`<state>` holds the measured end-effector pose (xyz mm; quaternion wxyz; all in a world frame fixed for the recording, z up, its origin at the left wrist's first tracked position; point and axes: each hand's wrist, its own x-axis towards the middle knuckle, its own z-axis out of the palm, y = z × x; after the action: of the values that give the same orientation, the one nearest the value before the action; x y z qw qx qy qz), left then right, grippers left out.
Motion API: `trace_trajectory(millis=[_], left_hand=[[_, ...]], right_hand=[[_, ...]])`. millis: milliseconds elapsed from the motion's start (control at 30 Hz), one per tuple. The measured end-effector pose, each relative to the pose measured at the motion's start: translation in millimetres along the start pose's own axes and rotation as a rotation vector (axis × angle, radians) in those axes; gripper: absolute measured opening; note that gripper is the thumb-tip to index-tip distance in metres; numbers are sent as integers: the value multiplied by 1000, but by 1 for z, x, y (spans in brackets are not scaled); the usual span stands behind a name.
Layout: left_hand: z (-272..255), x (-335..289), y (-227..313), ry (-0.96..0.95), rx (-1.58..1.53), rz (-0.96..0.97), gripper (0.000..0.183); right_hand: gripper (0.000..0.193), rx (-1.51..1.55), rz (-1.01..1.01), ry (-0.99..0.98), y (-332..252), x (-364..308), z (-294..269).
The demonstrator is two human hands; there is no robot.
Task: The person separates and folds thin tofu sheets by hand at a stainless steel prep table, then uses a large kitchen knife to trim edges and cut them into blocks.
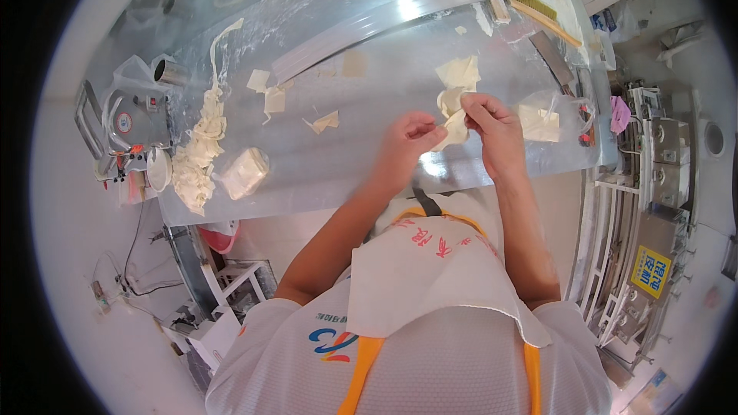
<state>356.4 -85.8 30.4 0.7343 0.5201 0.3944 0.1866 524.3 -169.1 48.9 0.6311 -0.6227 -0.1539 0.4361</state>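
Note:
Both hands meet over the steel table point(361, 161) near its front edge. My left hand point(409, 142) pinches the lower end of a pale dough wrapper point(453, 115), and my right hand point(492, 127) grips its upper right side. The wrapper is crumpled and folded between the fingers. Just beyond it lies a small stack of square wrappers point(459, 73) on the table. A clear bag with more wrappers point(538, 123) sits right of my right hand.
A long heap of folded dough pieces point(198, 150) runs along the table's left side, with a wrapped block point(246, 173) beside it. Loose wrapper scraps point(269, 92) lie mid-table. A scale and metal cup point(142, 115) stand far left. Metal machinery point(661, 184) lines the right.

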Motion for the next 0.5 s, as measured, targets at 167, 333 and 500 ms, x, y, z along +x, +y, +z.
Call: trace_trajectory(millis=[167,333,500], left_hand=[[-14,-2,23,-199,-287,-132,39],[-21,1,41,28,-18,40,27],[-41,2,69,-75,144,274,22]], right_hand=[[24,-59,-114,-61,-33,-18,18],[23,-47,-199,-32,-45,-24,11],[25,181,-206,-180,-72,-27,1]])
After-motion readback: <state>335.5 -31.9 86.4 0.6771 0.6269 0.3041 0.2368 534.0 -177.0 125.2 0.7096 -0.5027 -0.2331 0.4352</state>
